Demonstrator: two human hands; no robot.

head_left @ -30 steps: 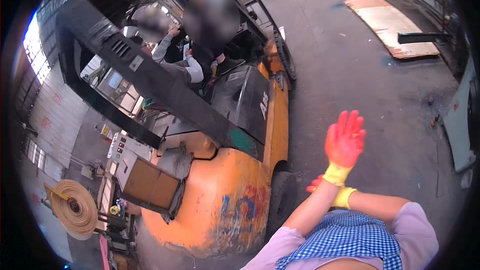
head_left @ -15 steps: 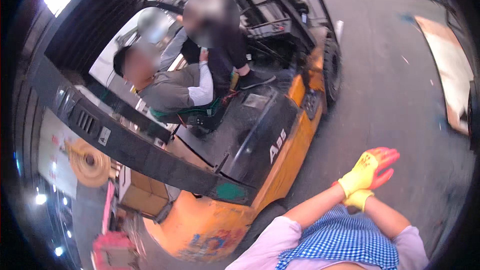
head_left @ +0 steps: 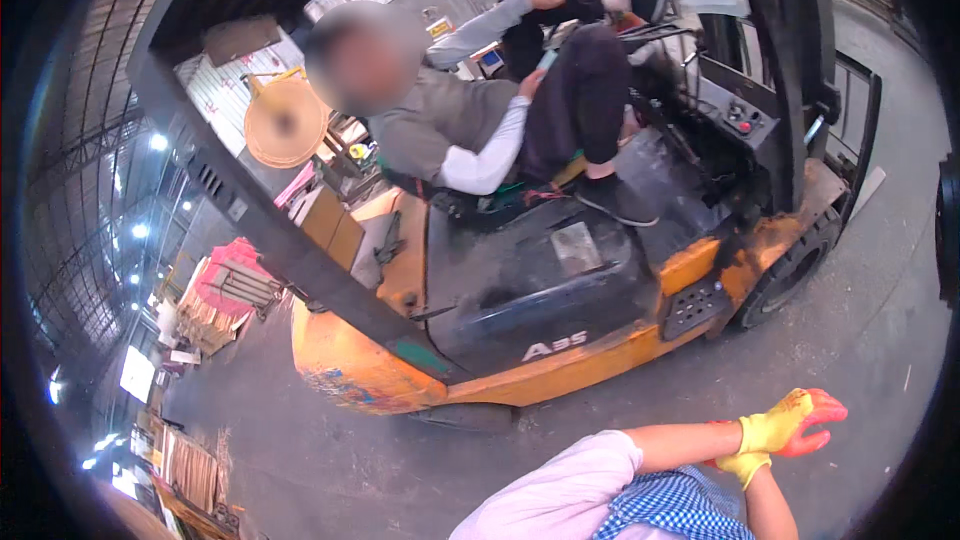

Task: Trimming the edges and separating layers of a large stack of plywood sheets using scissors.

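The left hand [head_left: 796, 424] holds its fingers loosely extended over the grey floor [head_left: 340, 475]; the right hand [head_left: 742, 465], crossed at the wrist, is too hidden to tell. Far and left stands a forklift [head_left: 520, 295], a person [head_left: 440, 125] seated aboard. Wood stacks [head_left: 190, 465] and lamps [head_left: 140, 231] line the left.

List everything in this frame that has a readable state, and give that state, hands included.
Left hand: gloved, open, wrist crossed over the right hand
Right hand: gloved, partly hidden, grip unclear
Checked apron: worn
Forklift: occupied, open-sided; engine state unclear
Person on forklift: seated, one foot raised
Coiled roll: wound
Overhead lights: lit
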